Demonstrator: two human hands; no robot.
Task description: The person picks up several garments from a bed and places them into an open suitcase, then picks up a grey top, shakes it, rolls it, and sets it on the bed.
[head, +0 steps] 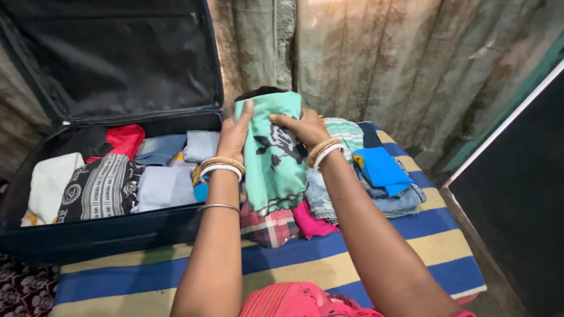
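Striped blue and tan cloth covers the bed in front of you, and its near half lies bare, with the right edge dropping off beside a dark panel. To your left the open suitcase sits on the bed, its lid standing up against the curtain, its front wall just beside your left forearm. You hold a mint-green garment with a dark print up over the pile of clothes, between both hands. Your left hand closes on its left edge, fingers tucked behind and thumb up at the top corner; your right hand grips the upper right side, fingers curled over the front. The garment hangs folded, its lower end reaching down to a plaid piece and a pink one in the pile. Behind and right of it lie jeans, a bright blue folded piece and a green striped piece. Inside the suitcase, folded pale blue clothes, a black and white patterned cloth, a white piece and a red one fill most of the space.
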